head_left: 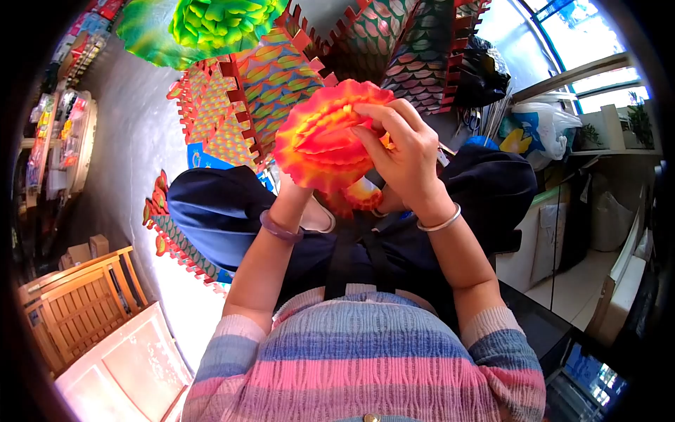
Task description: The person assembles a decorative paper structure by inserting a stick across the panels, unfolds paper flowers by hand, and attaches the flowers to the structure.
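A ruffled flower (327, 144) in red, orange and yellow is held up in front of me above my lap. My left hand (294, 184) is under its lower left side; most of that hand, with its fingers, is hidden behind the petals. At the flower's right side my right hand (404, 144) has its thumb and index finger on the inner ruffles, closed around a petal edge. A smaller orange and red ruffled piece (363, 194) hangs just below the flower.
A green ruffled flower (221, 24) is at the top left. Beyond my hands stand scale-patterned panels (278, 84) with red notched edges. A black bag (484, 79) and a white plastic bag (552, 130) are at the right. A wooden folding chair (81, 302) is at the lower left.
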`<state>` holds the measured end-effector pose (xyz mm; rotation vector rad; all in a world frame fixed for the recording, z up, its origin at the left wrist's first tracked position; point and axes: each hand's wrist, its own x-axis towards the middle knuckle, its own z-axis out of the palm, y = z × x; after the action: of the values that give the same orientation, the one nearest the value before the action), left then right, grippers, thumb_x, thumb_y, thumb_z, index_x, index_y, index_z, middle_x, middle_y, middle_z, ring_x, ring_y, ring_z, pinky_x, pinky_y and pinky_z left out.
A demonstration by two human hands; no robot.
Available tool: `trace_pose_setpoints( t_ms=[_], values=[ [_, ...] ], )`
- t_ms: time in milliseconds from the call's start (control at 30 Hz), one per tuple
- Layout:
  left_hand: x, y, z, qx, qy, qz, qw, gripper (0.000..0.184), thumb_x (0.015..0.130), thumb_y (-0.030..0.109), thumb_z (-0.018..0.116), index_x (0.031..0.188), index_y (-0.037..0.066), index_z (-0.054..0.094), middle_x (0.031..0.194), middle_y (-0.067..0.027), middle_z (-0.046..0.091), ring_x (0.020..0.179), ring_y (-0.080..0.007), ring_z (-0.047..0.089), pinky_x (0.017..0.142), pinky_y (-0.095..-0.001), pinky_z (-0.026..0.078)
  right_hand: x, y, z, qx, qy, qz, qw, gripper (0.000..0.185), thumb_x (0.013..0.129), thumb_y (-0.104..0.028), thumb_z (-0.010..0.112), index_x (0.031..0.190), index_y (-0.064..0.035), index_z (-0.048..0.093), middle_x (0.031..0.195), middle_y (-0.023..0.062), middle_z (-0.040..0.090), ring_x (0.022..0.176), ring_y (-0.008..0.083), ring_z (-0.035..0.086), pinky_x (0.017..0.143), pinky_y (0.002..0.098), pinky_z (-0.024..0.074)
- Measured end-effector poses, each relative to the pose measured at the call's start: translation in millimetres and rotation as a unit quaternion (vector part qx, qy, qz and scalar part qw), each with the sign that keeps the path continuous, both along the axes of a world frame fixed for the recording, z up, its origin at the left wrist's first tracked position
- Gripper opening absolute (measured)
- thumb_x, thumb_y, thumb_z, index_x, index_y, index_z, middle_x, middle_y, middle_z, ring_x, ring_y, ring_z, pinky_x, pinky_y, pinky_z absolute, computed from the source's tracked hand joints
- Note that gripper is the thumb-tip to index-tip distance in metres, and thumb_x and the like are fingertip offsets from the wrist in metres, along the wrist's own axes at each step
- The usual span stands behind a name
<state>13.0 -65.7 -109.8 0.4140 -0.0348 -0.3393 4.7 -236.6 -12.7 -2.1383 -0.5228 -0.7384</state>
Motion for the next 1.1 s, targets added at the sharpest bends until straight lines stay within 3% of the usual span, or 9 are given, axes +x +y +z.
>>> trace_pose_setpoints(
  t_ms=[67, 167, 367, 467, 600, 667, 767, 800, 1100],
  values=[
    [0, 1, -2, 0.027, -0.025, 0.006, 0.999, 0.048, 0.09, 0.016, 0.058, 0.134, 0.006, 0.038, 0.132, -0.0114, 0.048, 0.119, -0.023, 0.05, 0.097, -0.0368, 0.044, 3, -2, -6, -0.01, -0.041, 0.005, 0.999, 0.022, 0.066, 0.001, 0.074, 0.086, -0.0027, 0.067, 0.074, 0.006, 0.056, 0.062, 0.0165, 0.057, 0.054, 0.0254, 0.046],
    [-8, -3, 15, 0.273, -0.128, 0.071, 0.951, 0.046, 0.091, 0.014, 0.057, 0.132, 0.005, 0.04, 0.13, -0.0114, 0.05, 0.117, -0.0235, 0.051, 0.096, -0.0368, 0.045, 0, -1, -9, 0.006, -0.045, -0.01, 0.999, 0.014, 0.066, -0.006, 0.072, 0.077, -0.0073, 0.063, 0.074, 0.0062, 0.056, 0.065, 0.0244, 0.058, 0.057, 0.0325, 0.0478],
    [-10, -13, 40, 0.234, -0.065, 0.092, 0.966, 0.043, 0.09, 0.012, 0.057, 0.13, 0.005, 0.042, 0.126, -0.0113, 0.052, 0.114, -0.0229, 0.054, 0.095, -0.0372, 0.046, -1, -4, -10, 0.002, -0.044, -0.011, 0.999, 0.016, 0.063, -0.004, 0.073, 0.074, -0.0073, 0.062, 0.074, 0.0051, 0.055, 0.066, 0.023, 0.057, 0.057, 0.0312, 0.0474],
    [-7, -11, 36, 0.217, -0.041, 0.095, 0.971, 0.044, 0.09, 0.012, 0.058, 0.13, 0.005, 0.041, 0.127, -0.0114, 0.052, 0.114, -0.0235, 0.054, 0.095, -0.0376, 0.046, -2, -7, -8, -0.063, -0.094, 0.007, 0.994, 0.015, 0.062, -0.006, 0.073, 0.072, -0.0082, 0.061, 0.082, 0.0038, 0.06, 0.079, 0.0217, 0.059, 0.067, 0.0319, 0.0478],
    [-6, -2, 14, 0.111, -0.032, 0.069, 0.991, 0.04, 0.093, 0.011, 0.051, 0.131, 0.004, 0.041, 0.127, -0.0126, 0.052, 0.114, -0.0256, 0.054, 0.096, -0.0387, 0.046, -6, -11, -4, -0.138, -0.102, 0.033, 0.985, 0.016, 0.064, -0.011, 0.072, 0.076, -0.0107, 0.062, 0.1, 0.0035, 0.064, 0.102, 0.0211, 0.055, 0.084, 0.0359, 0.0426],
    [-3, 1, 9, 0.037, -0.003, 0.038, 0.999, 0.037, 0.094, 0.011, 0.046, 0.13, 0.002, 0.041, 0.127, -0.0141, 0.051, 0.114, -0.0268, 0.054, 0.096, -0.0395, 0.046, -4, -11, -4, -0.127, -0.076, 0.031, 0.988, 0.019, 0.064, -0.011, 0.071, 0.081, -0.0103, 0.063, 0.097, 0.0036, 0.064, 0.1, 0.0215, 0.055, 0.084, 0.0358, 0.0424],
    [-2, 4, 10, 0.108, -0.035, 0.019, 0.993, 0.035, 0.096, 0.012, 0.041, 0.129, -0.001, 0.043, 0.127, -0.0169, 0.051, 0.113, -0.0286, 0.054, 0.096, -0.041, 0.045, -3, -8, 1, -0.127, -0.052, 0.015, 0.99, 0.024, 0.063, -0.011, 0.071, 0.086, -0.0092, 0.064, 0.093, 0.0036, 0.063, 0.099, 0.0224, 0.055, 0.084, 0.0364, 0.0418],
    [-1, 4, 9, 0.036, -0.004, 0.015, 0.999, 0.035, 0.096, 0.012, 0.04, 0.127, -0.004, 0.043, 0.127, -0.0187, 0.05, 0.113, -0.0296, 0.054, 0.096, -0.0415, 0.046, -3, -8, 2, -0.13, -0.046, 0.008, 0.99, 0.025, 0.063, -0.011, 0.071, 0.087, -0.0088, 0.064, 0.091, 0.0036, 0.062, 0.098, 0.0227, 0.055, 0.085, 0.0366, 0.0415],
    [-4, 2, 14, 0.021, -0.029, 0.021, 0.999, 0.041, 0.097, 0.019, 0.04, 0.135, 0.002, 0.035, 0.134, -0.016, 0.044, 0.12, -0.0294, 0.048, 0.099, -0.0422, 0.042, -1, -8, -7, -0.114, -0.113, 0.028, 0.987, 0.019, 0.059, -0.008, 0.07, 0.078, -0.0101, 0.066, 0.087, 0.0028, 0.056, 0.093, 0.0227, 0.056, 0.079, 0.0363, 0.0441]
  ],
)
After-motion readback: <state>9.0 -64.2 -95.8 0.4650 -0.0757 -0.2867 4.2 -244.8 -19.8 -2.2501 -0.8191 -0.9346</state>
